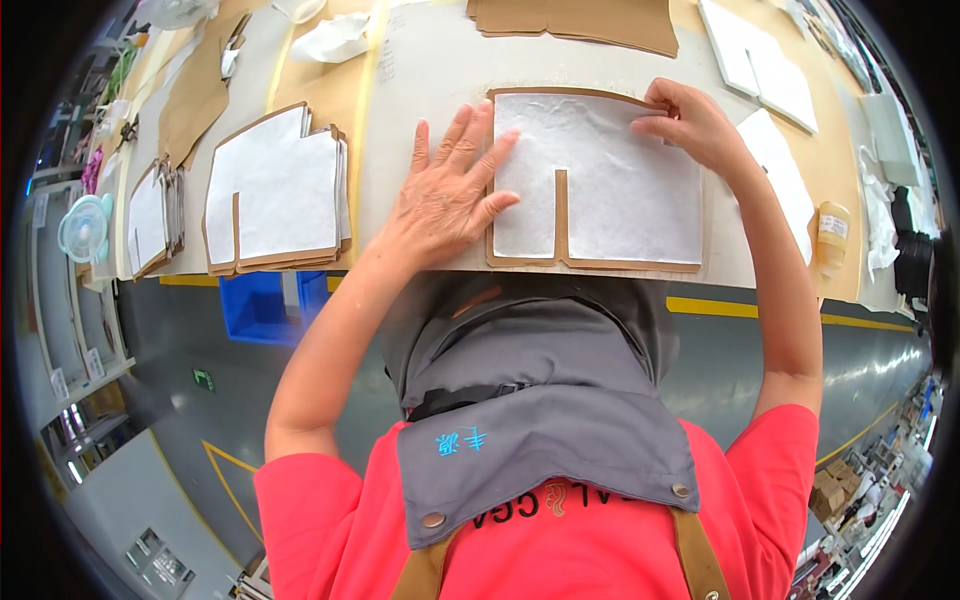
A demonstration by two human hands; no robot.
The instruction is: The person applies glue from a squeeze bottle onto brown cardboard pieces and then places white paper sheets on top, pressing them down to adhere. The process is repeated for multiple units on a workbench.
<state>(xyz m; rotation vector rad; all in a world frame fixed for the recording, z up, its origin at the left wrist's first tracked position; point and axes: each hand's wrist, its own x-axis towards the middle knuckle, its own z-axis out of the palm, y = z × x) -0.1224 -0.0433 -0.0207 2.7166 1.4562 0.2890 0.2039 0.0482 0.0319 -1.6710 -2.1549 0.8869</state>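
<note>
Before me on the table (400,70) lies a flat brown piece (561,220) with a white sheet (630,205) over it. Brown shows as a narrow border and through a slot cut up from the near edge. Some wrinkles run across the sheet's far part. My left hand (445,190) rests spread at the left edge, its fingertips partly on the white. At the far right corner, my right hand (695,125) has its fingers curled, thumb and forefinger pinching the sheet's edge; the hand hides that corner.
To the left are a stack of white-faced brown pieces (275,205) and a smaller stack (150,215). Brown pieces (575,22) lie at the far side. White pieces (755,65), more white sheets (780,170) and a yellowish bottle (831,235) are at right. A blue bin (245,305) stands below.
</note>
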